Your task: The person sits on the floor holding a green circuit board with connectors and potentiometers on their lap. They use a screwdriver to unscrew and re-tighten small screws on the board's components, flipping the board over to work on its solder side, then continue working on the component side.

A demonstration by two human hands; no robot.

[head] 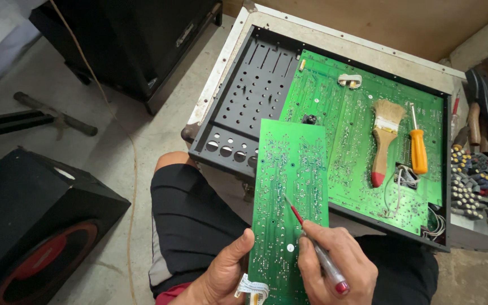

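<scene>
Two hands busy: left hand point(221, 277) pinching the long green circuit board point(292, 197) by its edge, right hand point(334, 265) gripping a red-tipped clear-handled probe point(317, 245), tip touching the board.

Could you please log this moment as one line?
left hand: holds circuit board | right hand: holds tester screwdriver, tip on board | brush: on chassis

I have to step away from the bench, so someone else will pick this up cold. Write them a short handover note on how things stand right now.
Left hand grips the narrow green circuit board by its lower left edge, solder side up.
Right hand holds a red-tipped probe screwdriver, tip on the board's middle.
The board's far end leans on the open black chassis, which holds the large green board.
On that lie a paintbrush and an orange screwdriver.
Done: narrow board is out. Left: cannot tell.
</scene>
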